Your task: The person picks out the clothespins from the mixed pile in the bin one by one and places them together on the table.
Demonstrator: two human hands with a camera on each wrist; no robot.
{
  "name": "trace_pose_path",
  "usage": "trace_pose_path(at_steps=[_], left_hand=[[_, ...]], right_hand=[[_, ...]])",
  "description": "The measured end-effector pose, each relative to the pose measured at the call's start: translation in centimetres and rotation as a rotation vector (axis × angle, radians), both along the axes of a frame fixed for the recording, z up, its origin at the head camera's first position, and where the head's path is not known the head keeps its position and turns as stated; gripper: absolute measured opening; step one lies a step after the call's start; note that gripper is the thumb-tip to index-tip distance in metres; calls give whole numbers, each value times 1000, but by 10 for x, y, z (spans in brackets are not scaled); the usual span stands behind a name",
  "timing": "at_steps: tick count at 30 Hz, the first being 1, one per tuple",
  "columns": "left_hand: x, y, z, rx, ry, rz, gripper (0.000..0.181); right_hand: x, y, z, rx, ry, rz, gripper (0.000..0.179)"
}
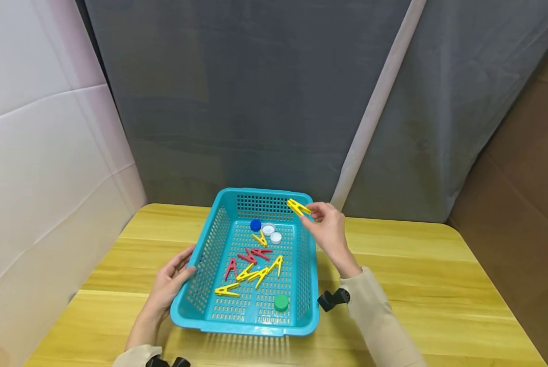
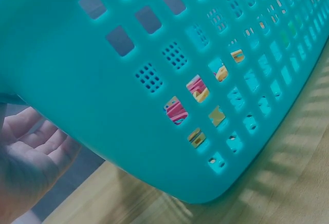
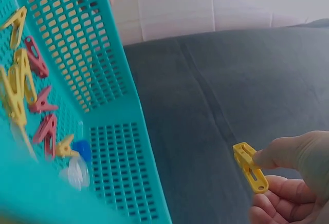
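A turquoise plastic basket (image 1: 314,285) stands tilted toward me over the table, its left rim gripped by my left hand (image 1: 170,283) with the thumb over the edge. The left wrist view shows the fingers of that hand (image 2: 38,136) beside the basket's outer wall. My right hand (image 1: 329,229) pinches a yellow clothespin (image 1: 298,207) between thumb and fingers, above the basket's far right corner. Inside lie several yellow clothespins (image 1: 227,290), red clothespins (image 1: 230,268), a green bottle cap (image 1: 281,303), a blue cap (image 1: 255,225) and two white caps (image 1: 276,238).
The wooden table (image 1: 420,285) extends to both sides of the basket. A dark grey curtain (image 1: 274,102) hangs behind it, with a pale pole (image 1: 375,112) slanting across. White panels (image 1: 49,153) stand at the left, a brown one (image 1: 521,168) at the right.
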State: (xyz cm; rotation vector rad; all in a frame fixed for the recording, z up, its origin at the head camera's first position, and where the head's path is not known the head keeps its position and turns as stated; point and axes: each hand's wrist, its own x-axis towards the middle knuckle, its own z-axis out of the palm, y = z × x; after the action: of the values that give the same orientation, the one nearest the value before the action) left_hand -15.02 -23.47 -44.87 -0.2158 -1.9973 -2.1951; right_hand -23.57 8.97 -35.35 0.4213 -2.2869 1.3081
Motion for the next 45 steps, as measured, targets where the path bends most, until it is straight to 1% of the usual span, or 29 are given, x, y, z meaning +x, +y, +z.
trace_pose_path(at_steps=[5,9,16,22,26,32,37,45], left_hand=[[1,-2,0,10,1,-6,53],[2,-4,0,-1,4,-3,53],[4,-7,0,-11,7,11,53],[5,-7,-1,-23,4,10,53],[5,-7,-1,-24,8,7,53],[2,-5,-2,-22,13,2,53],[1,-3,-2,-26,11,0,53],[-1,-2,-2,-11,15,-12,53]], right_hand=[[4,22,-9,-7,-11,-55,21],[6,42,-17,13,-16,-115,22],[8,70,-33,17,-81,-205,21],[8,88,-50,24,-112,-263,19],[7,97,-62,31,-134,-287,19],[2,109,-81,75,-170,-335,19],[-1,113,-92,95,-200,-375,19],[-3,117,-105,106,-334,-408,24]])
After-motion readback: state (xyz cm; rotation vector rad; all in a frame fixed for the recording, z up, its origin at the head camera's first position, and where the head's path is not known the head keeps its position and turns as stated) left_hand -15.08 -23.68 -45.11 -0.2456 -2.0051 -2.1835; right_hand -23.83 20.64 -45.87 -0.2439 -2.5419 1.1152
